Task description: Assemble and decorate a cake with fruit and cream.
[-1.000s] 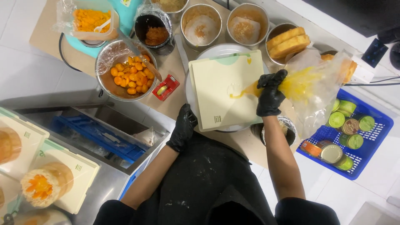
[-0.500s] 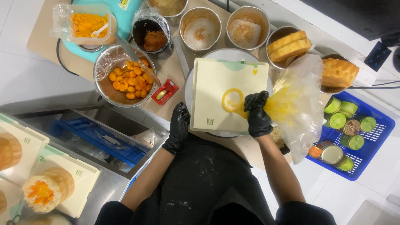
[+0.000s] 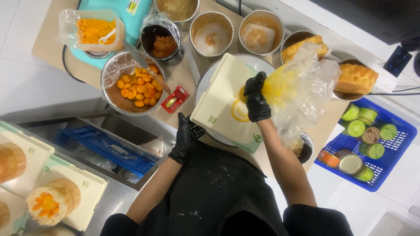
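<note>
Piped further round since half a second before: yellow ring [image 3: 239, 111] now nearly closed on cream square board [image 3: 225, 102]. Right hand [image 3: 256, 101] clenched on clear piping bag [image 3: 297, 94], tip low; steady squeeze judged best. Left hand [image 3: 186, 137] spread loose, steadying turntable [image 3: 205, 85] edge on worktop [image 3: 181, 76].

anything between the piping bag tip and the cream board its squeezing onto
Nothing visible does. The right hand grips the piping bag directly over the cream board, and the yellow ring already lies on it. The left hand rests at the counter edge, off the board.
</note>
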